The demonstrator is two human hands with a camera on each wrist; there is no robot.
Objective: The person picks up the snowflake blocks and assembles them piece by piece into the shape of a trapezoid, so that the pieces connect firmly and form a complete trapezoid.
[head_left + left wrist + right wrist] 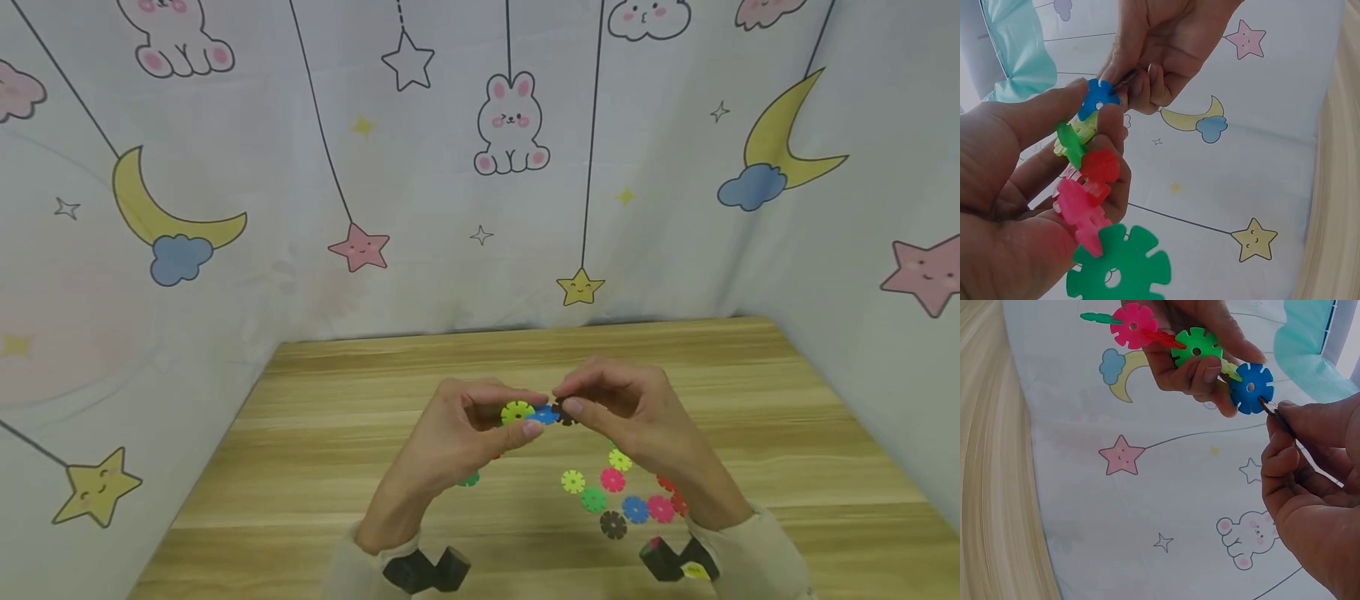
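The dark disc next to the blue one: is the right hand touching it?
Touching. The right wrist view shows the right hand pinching the dark disc between thumb and fingers.

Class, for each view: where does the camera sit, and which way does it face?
Head: on the head, facing forward and down at the table; left hand, right hand and sleeves show.
Left wrist: on that wrist, facing the chain of discs; left hand nearer, right hand beyond.
Right wrist: on that wrist, facing the same chain; right hand nearer, left beyond.
Shared: both wrist views show the blue disc.
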